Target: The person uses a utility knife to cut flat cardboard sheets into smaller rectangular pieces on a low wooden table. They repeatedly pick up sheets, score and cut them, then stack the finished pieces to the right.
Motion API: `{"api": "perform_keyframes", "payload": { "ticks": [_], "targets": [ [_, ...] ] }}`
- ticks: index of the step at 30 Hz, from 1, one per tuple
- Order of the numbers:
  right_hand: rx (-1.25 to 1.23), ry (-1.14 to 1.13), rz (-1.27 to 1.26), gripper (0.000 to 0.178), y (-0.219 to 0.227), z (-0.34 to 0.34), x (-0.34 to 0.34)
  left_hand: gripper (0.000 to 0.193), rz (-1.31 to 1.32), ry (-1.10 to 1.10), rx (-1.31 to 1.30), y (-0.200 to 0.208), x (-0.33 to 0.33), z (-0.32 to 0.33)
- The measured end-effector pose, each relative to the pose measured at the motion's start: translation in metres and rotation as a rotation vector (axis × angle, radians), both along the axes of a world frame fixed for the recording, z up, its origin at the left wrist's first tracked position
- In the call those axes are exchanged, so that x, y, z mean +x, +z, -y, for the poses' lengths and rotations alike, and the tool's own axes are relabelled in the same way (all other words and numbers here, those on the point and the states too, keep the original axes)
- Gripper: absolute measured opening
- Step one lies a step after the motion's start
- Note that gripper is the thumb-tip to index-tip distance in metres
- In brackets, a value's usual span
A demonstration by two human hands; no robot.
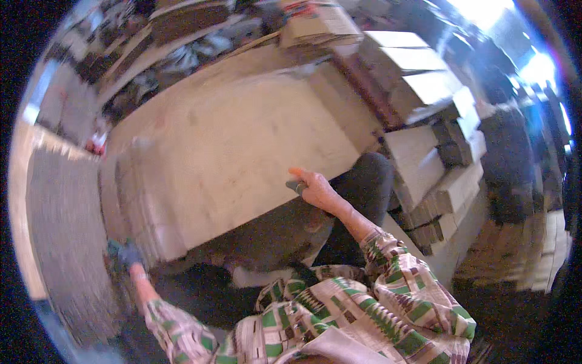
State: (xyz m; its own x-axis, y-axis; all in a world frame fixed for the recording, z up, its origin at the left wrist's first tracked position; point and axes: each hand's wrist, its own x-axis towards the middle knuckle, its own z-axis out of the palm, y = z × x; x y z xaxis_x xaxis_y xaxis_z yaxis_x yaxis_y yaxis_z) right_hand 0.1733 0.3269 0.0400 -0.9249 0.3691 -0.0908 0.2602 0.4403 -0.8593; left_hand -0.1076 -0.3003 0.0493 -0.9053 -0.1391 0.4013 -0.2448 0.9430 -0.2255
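Observation:
My right hand (320, 191) is over the near edge of a wide tan board-like work surface (242, 133). Its fingers are drawn together, with orange at a fingertip and a small dark grey piece beside it, too blurred to name. Farther left and lower, my left hand (126, 255), in a grey-green covering, is between a tall stack of grey-brown flat sheets (63, 224) and a row of folded cardboard pieces (148, 206) on the surface's left end. Motion blur hides its fingers, so I cannot tell whether it touches either one.
Cardboard cartons (418, 67) are piled along the right side of the surface, with flat cardboard bundles (448, 188) lower down. Another carton (318, 24) stands at the far edge. My dark-clad knee (370, 176) is against the near right edge. Blurred clutter fills the back.

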Motion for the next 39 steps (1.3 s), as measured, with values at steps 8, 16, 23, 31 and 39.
{"api": "perform_keyframes", "payload": {
  "ticks": [8, 16, 23, 31, 39],
  "targets": [
    [0.154, -1.052, -0.071, 0.079, 0.042, -0.13, 0.085, 0.071, 0.08, -0.408, 0.013, -0.038, 0.015, -0.166],
    [-0.252, -1.401, -0.565, 0.1, 0.031, -0.28, 0.126, 0.067, 0.369, -0.823, 0.546, -0.046, 0.055, -0.354],
    [-0.849, -1.204, -0.396, 0.075, 0.039, -0.254, 0.122, 0.063, 0.54, -0.806, 0.649, -0.062, 0.058, -0.34],
    [-0.824, -1.308, -0.437, 0.064, -0.014, -0.295, 0.147, 0.061, 0.556, -0.79, 0.667, -0.084, 0.052, -0.301],
    [-0.323, -1.621, -0.478, 0.067, -0.087, -0.37, 0.28, 0.057, 0.63, -0.684, 0.829, -0.114, 0.016, -0.253]
  ]
}}
